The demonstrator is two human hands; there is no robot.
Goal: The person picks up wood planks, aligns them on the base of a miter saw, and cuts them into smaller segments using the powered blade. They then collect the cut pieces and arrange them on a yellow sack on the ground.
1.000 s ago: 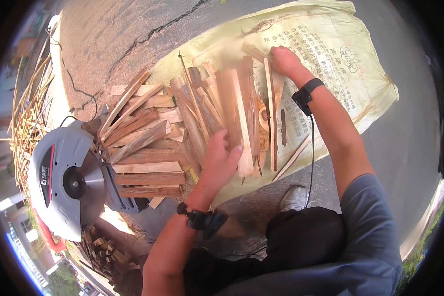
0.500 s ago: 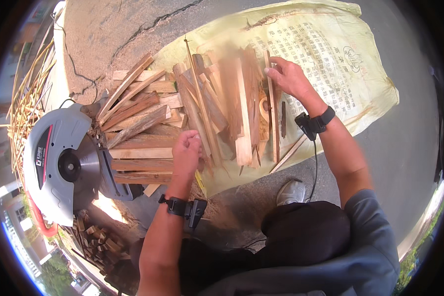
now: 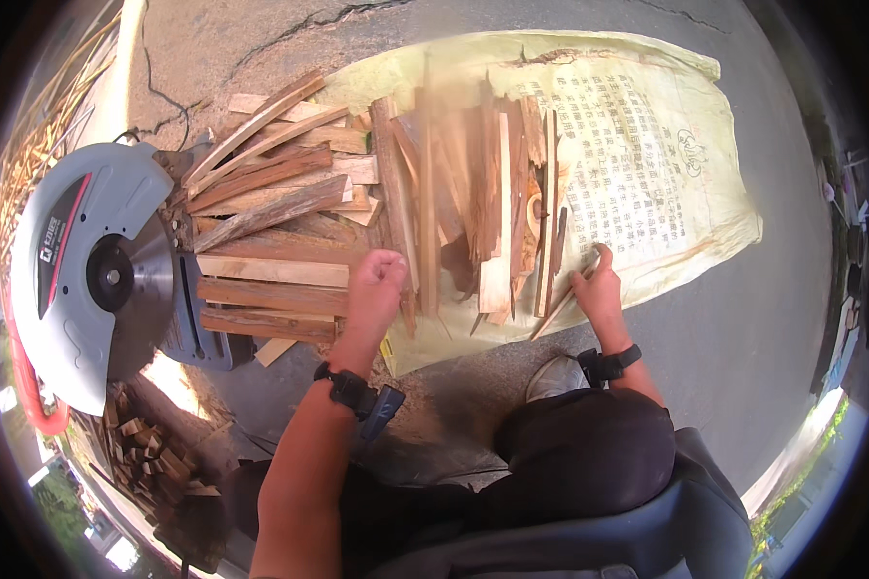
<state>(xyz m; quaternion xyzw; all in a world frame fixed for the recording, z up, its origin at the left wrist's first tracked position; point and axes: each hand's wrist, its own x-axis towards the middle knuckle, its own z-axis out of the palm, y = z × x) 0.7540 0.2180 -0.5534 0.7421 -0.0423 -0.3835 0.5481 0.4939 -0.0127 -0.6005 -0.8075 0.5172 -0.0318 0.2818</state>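
My left hand point(image 3: 378, 285) is closed, its fingers curled, just over the near right ends of stacked wooden slats point(image 3: 275, 294); whether anything sits inside the fingers is hidden. With thumb and fingers, my right hand point(image 3: 601, 294) pinches a thin wooden strip point(image 3: 557, 314) at the near edge of a flattened pale yellow sack point(image 3: 666, 227). On that sack, between both hands, lies a row of rough wooden strips and slats point(image 3: 495, 232), pointing away from me. A narrow dark stick point(image 3: 558, 246) rests at the right side of this row.
A grey cutting saw point(image 3: 77, 246) with a round blade point(image 3: 150, 280) stands at the left, close to the slats' ends. Short wood offcuts point(image 3: 159, 454) lie below it. Long thin sticks point(image 3: 43, 145) are heaped at the far left. A cable point(image 3: 150, 77) runs over the cracked ground.
My right hand has come down toward me from the upright strip at the row's right side to the thin strip at the sack's near edge. My left hand stays closed near the slats.
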